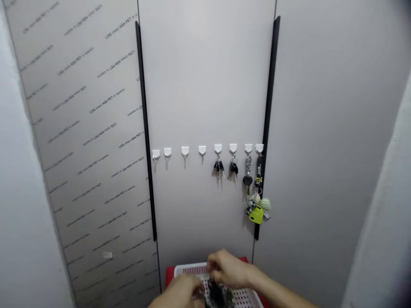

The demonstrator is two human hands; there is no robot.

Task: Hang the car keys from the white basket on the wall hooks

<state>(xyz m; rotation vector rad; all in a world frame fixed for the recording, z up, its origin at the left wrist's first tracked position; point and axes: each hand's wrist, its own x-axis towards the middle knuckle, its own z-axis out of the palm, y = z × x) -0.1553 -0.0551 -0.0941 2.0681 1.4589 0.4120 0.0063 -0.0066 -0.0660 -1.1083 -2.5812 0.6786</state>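
Observation:
At the bottom of the view, a white plastic basket with a slotted rim and a holed bottom stands in front of the cabinet. My right hand reaches over its far side, fingers bent together at a dark bundle. Across from it, my left hand is curled over the near left part of the basket, its fingers slightly blurred. Both hands look closed; what their fingertips hold is too small and hidden to name. The dark bundle lies between the hands, with greenish bits beside it.
A red surface shows under the basket. Several white hooks line the cabinet door. On the right ones hang two bunches of black keys, a single key and a black strap with a lime-green charm.

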